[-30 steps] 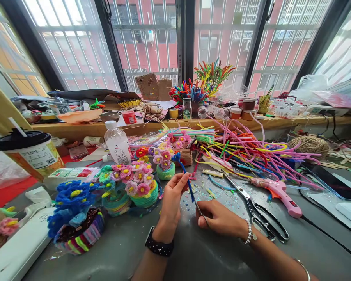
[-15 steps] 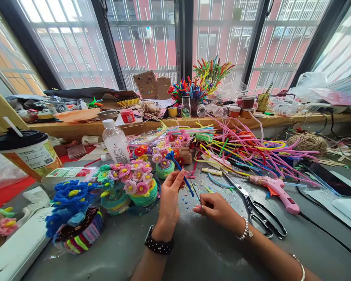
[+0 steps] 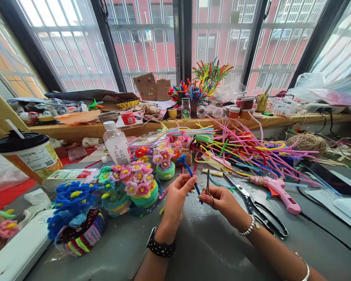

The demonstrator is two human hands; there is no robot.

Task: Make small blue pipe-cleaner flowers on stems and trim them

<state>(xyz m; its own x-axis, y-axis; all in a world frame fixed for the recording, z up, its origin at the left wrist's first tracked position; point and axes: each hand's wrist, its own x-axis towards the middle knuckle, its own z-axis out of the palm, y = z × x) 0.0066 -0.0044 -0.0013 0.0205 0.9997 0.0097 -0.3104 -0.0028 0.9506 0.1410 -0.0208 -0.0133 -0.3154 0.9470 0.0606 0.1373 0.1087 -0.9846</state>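
Between the fingertips of my left hand (image 3: 178, 194) is a blue pipe cleaner (image 3: 190, 169), its looped, petal-like end pointing up and its plain end slanting down to the right. My right hand (image 3: 222, 201) grips small scissors (image 3: 208, 180) with the blades upward. The pipe cleaner's lower tip comes close to my right fingertips; whether they touch it I cannot tell. Left of my hands stand pots of pipe-cleaner flowers: pink ones (image 3: 140, 175) in a green pot and blue ones (image 3: 76, 195) in a striped pot.
Large scissors (image 3: 245, 195) and a pink glue gun (image 3: 276, 189) lie to the right. Behind them spreads a pile of coloured pipe cleaners (image 3: 245, 144). A plastic bottle (image 3: 116, 142) and a lidded drink cup (image 3: 29, 156) stand left. Twine (image 3: 307, 142) sits at the far right.
My right hand has brought the small scissors from pointing up-left to nearly upright, beside the pipe cleaner. My left hand has shifted slightly right with the pipe cleaner.
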